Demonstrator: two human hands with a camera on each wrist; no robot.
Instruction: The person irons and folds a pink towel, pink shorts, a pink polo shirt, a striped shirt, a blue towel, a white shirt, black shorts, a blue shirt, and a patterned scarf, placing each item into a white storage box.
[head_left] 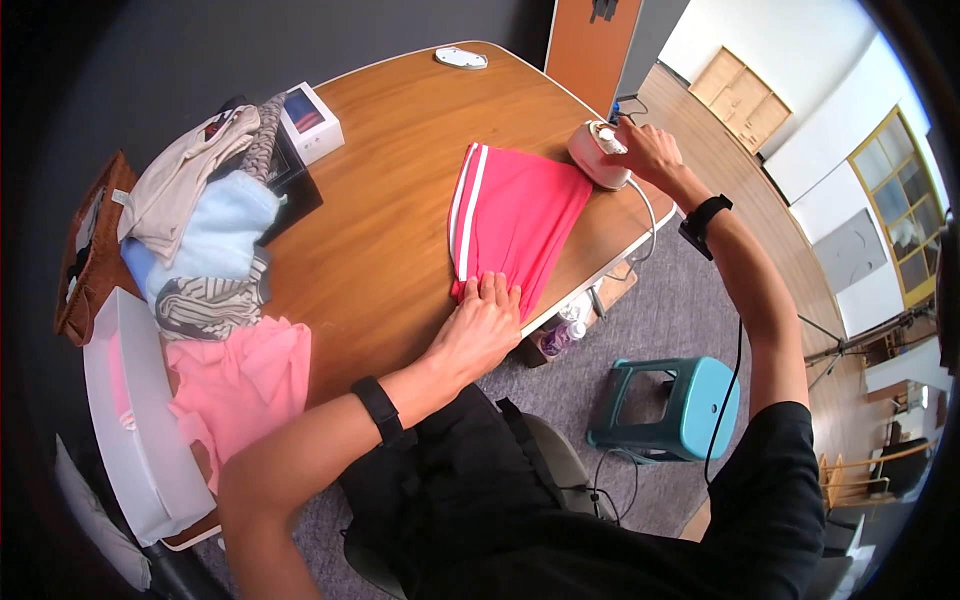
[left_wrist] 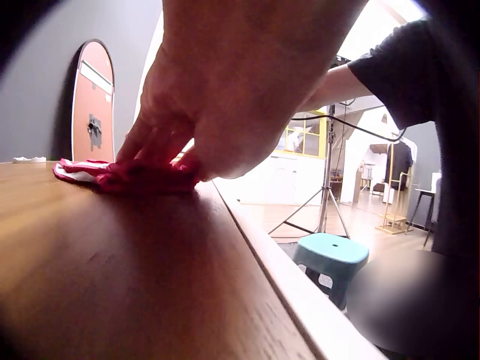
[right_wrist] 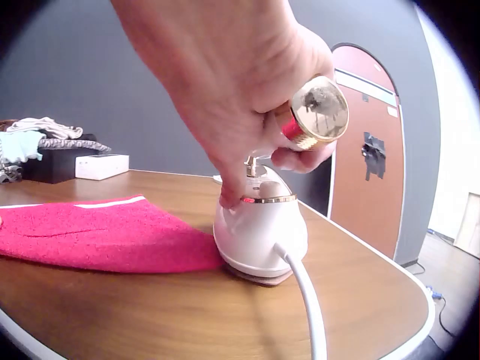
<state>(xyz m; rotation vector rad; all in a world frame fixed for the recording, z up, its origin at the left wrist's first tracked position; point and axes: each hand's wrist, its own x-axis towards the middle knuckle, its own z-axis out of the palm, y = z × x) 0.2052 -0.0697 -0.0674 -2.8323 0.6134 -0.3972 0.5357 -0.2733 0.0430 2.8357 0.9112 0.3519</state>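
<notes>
Left hand (head_left: 475, 335) is down on the near end of the red cloth (head_left: 520, 210), fingertips on the fabric, folds gathered there. Can't tell if it pinches or just presses. Right hand (head_left: 655, 160) grips the handle of a white iron (right_wrist: 255, 232), fingers wrapped round, gold end cap (right_wrist: 322, 111) sticking out of the fist.

Cloth: flat on the table near the right-hand edge, fan-shaped, narrow end at the left hand, wide end away from the person. Long axis runs roughly away from the person. White stripes (head_left: 468, 215) follow its left side along that axis.

Iron: upright, at the cloth's far right corner, sole down. Cord end faces back toward the person, front end points away and a bit left. White cord (right_wrist: 306, 300) leaves the rear and drops past the table edge. Can't tell how far the sole overlaps the cloth.

Surface: brown wood-grain table (head_left: 390, 150), pale rim. Left side: pink garment (head_left: 255, 370) by a white bin (head_left: 150, 430), then striped, light-blue and beige fabrics in a heap, brown basket (head_left: 95, 240) beside them, white box (head_left: 312, 128) beyond. White oval item (head_left: 461, 58) at the far edge.

Room: teal stool (head_left: 708, 410) on grey carpet (head_left: 655, 300), right of the table. Farther: orange panel (head_left: 592, 45), wood floor (head_left: 735, 150), yellow-framed window (head_left: 900, 200).
</notes>
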